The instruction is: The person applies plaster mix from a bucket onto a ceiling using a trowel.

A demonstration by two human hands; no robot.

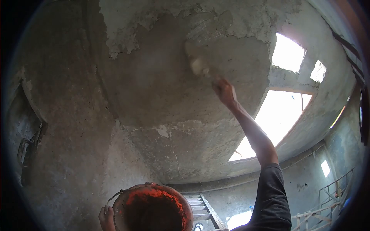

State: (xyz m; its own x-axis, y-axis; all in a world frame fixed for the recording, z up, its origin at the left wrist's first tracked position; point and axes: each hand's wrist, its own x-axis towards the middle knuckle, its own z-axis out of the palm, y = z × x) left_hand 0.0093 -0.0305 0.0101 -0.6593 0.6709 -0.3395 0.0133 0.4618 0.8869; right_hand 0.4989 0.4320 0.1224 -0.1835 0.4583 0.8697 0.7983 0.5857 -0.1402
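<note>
My right hand (224, 91) is raised on a stretched arm, its fingers closed round the handle of a trowel (196, 63). The trowel is smeared by motion, and its blade lies close to or against a darker, damp-looking patch of plaster (154, 77) on the wall. At the bottom left, my left hand (106, 218) grips the side of a bucket (187, 204) near its wire handle. Orange-red shows inside the rim, and the bucket's inside is dark, so I cannot make out the contents. Part of the left hand is cut off by the frame.
Below, beside the bucket, stands a ladder (208, 208). Bright openings, including a large window (277, 115), break the wall on the right. Metal scaffold frames (327, 204) stand at the lower right. On the left is a recess (27, 127) in the rough wall.
</note>
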